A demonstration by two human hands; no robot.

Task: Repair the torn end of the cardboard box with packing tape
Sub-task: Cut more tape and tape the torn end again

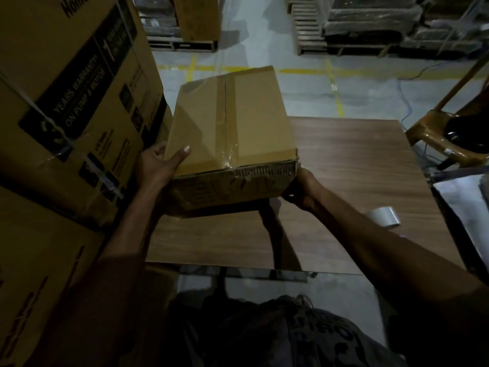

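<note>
Here the cardboard box is held above the wooden table: left hand clasps its near-left corner, right hand apparently grips the torn end's right corner; tape roll lies nearby.

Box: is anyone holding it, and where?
Yes. The box is held in both hands above the table: left hand on its near-left corner, right hand under its near-right corner.

The fingers of the right hand are being hidden beneath the cardboard box. The large printed carton is being cut off by the left edge, its small print being left unreadable. The tabletop is being partly covered.
</note>
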